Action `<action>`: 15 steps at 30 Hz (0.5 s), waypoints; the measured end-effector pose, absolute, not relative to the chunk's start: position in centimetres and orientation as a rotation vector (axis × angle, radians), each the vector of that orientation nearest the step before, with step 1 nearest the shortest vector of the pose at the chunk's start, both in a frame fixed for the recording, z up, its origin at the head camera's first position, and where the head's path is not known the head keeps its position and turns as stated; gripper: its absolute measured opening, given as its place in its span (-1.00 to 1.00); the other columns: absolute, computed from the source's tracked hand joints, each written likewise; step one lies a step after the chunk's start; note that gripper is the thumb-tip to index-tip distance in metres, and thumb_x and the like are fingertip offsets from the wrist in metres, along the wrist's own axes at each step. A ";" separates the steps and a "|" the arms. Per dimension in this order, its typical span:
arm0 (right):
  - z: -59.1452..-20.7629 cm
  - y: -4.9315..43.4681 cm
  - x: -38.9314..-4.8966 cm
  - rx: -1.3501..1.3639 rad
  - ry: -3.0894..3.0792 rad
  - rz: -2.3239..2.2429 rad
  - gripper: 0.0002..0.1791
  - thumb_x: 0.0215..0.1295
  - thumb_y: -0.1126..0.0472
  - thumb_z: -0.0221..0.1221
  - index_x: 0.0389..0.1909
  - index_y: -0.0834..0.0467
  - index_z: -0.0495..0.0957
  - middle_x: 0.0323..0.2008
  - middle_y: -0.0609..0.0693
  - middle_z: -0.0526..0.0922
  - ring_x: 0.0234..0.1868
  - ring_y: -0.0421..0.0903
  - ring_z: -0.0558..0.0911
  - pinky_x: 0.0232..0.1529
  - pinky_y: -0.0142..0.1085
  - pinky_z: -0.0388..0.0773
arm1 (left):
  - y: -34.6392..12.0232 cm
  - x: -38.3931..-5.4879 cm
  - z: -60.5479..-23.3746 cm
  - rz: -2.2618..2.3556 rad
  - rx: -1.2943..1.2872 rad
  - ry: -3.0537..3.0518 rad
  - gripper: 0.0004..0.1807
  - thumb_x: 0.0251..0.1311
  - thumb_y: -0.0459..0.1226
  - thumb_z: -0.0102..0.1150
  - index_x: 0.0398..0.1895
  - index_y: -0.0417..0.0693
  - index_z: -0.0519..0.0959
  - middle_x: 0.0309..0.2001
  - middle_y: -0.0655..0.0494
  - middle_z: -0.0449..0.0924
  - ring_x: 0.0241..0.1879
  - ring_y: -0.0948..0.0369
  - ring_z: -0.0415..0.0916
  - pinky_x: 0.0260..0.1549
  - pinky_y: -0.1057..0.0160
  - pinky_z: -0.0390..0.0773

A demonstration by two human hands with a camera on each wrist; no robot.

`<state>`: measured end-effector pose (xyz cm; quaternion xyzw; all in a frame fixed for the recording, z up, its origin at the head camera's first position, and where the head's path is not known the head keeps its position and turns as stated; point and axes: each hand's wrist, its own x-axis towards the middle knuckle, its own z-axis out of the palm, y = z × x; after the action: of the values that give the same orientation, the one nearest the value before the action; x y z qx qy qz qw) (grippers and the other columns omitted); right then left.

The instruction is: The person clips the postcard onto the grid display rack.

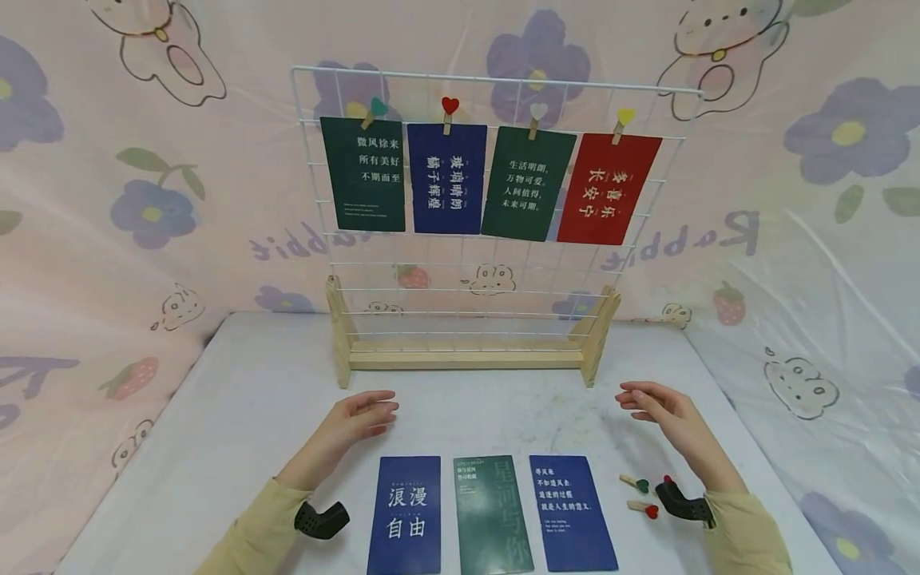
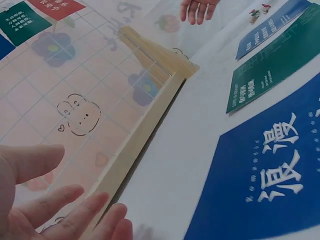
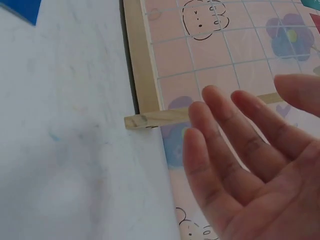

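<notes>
My left hand (image 1: 362,417) hovers over the table left of centre, fingers loosely extended and holding nothing. On the other side my right hand (image 1: 657,403) is held up the same way, its palm and spread fingers bare in the right wrist view. Between and below them lie three cards: a blue card (image 1: 405,551), a green card (image 1: 481,551) and another blue card (image 1: 575,551). Near my right wrist are a clothespin with a green heart (image 1: 642,485) and one with a red heart (image 1: 652,512); a further red bit is partly hidden by the wrist camera.
Behind the hands stands a white wire grid rack (image 1: 460,279) on a wooden base (image 1: 467,361). Several cards hang from it by heart clothespins, among them a blue card (image 1: 447,216) and a red card (image 1: 575,228). A patterned cloth (image 1: 826,279) surrounds the white table (image 1: 251,383).
</notes>
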<state>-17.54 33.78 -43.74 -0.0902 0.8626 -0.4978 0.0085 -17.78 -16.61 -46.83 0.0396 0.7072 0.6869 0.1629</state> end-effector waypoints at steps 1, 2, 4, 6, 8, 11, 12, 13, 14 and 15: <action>-43.9 33.9 -17.4 -0.266 2.690 -1.548 -0.52 0.50 0.04 -0.04 0.17 0.37 0.40 -0.02 0.29 0.59 -0.07 -0.09 0.63 -0.13 -0.42 0.58 | -16.7 -17.6 -46.9 1.955 0.112 2.015 -0.42 0.31 -0.24 0.14 0.29 -0.39 0.29 0.19 -0.31 0.41 0.14 -0.11 0.43 0.11 0.05 0.46; -44.0 34.0 -17.2 -0.256 2.685 -1.538 -0.51 0.50 0.04 -0.04 0.18 0.37 0.39 -0.02 0.30 0.59 -0.07 -0.08 0.63 -0.12 -0.42 0.58 | -16.8 -17.4 -47.0 1.949 0.113 2.013 -0.42 0.32 -0.24 0.13 0.29 -0.40 0.29 0.19 -0.31 0.41 0.14 -0.10 0.43 0.11 0.05 0.46; -44.2 34.1 -16.9 -0.242 2.676 -1.519 -0.49 0.50 0.03 -0.04 0.19 0.39 0.37 -0.01 0.32 0.58 -0.07 -0.07 0.63 -0.13 -0.41 0.57 | -17.1 -17.1 -47.2 1.934 0.096 2.017 -0.43 0.32 -0.23 0.14 0.28 -0.39 0.30 0.17 -0.30 0.44 0.13 -0.08 0.45 0.11 0.06 0.46; -44.4 34.4 -16.6 -0.221 2.664 -1.511 -0.49 0.50 0.03 -0.04 0.19 0.38 0.37 0.00 0.31 0.58 -0.06 -0.05 0.63 -0.12 -0.40 0.57 | -17.3 -16.7 -47.3 1.923 0.082 2.018 -0.44 0.32 -0.24 0.13 0.28 -0.40 0.31 0.16 -0.29 0.45 0.12 -0.06 0.46 0.10 0.08 0.47; -44.6 34.6 -16.3 -0.210 2.652 -1.508 -0.49 0.50 0.04 -0.04 0.20 0.39 0.36 0.01 0.31 0.57 -0.06 -0.03 0.62 -0.12 -0.39 0.58 | -17.5 -16.3 -47.4 1.924 0.060 2.011 -0.45 0.32 -0.24 0.13 0.27 -0.40 0.32 0.16 -0.28 0.45 0.11 -0.04 0.47 0.09 0.11 0.49; -44.7 35.0 -16.0 -0.163 2.627 -1.509 -0.48 0.49 0.02 -0.04 0.20 0.38 0.36 0.02 0.30 0.57 -0.04 0.03 0.61 -0.11 -0.36 0.58 | -17.8 -16.0 -47.5 1.930 0.043 1.989 -0.44 0.34 -0.24 0.11 0.27 -0.43 0.30 0.16 -0.30 0.44 0.10 -0.03 0.48 0.07 0.14 0.50; -44.8 35.1 -15.8 -0.152 2.620 -1.506 -0.47 0.49 0.02 -0.03 0.21 0.38 0.35 0.03 0.30 0.57 -0.03 0.05 0.60 -0.11 -0.35 0.58 | -17.9 -15.9 -47.6 1.933 0.036 1.982 -0.44 0.34 -0.23 0.11 0.27 -0.44 0.30 0.16 -0.31 0.43 0.09 -0.03 0.48 0.06 0.14 0.51; -44.8 35.2 -15.7 -0.141 2.622 -1.492 -0.46 0.49 0.01 -0.03 0.21 0.38 0.35 0.03 0.29 0.57 -0.03 0.05 0.60 -0.11 -0.35 0.58 | -18.1 -15.8 -47.6 1.931 0.033 1.979 -0.43 0.34 -0.22 0.10 0.27 -0.45 0.29 0.17 -0.31 0.43 0.08 -0.03 0.49 0.06 0.13 0.51; -44.8 35.2 -15.6 -0.135 2.622 -1.481 -0.46 0.49 0.00 -0.03 0.22 0.38 0.34 0.03 0.29 0.57 -0.03 0.06 0.60 -0.11 -0.34 0.58 | -18.2 -15.7 -47.7 1.928 0.036 1.978 -0.42 0.35 -0.21 0.10 0.27 -0.46 0.28 0.17 -0.32 0.42 0.08 -0.03 0.49 0.05 0.12 0.51; -44.9 35.3 -15.5 -0.120 2.618 -1.479 -0.46 0.48 0.00 -0.03 0.22 0.37 0.35 0.02 0.28 0.57 -0.03 0.06 0.60 -0.11 -0.34 0.58 | -18.3 -15.7 -47.8 1.927 0.035 1.973 -0.41 0.35 -0.20 0.10 0.27 -0.46 0.27 0.18 -0.33 0.41 0.08 -0.03 0.49 0.06 0.12 0.51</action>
<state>-15.54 35.33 -44.91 -0.0399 0.8680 -0.4905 0.0660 -15.68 -18.29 -47.76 0.0126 0.7023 0.6858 0.1906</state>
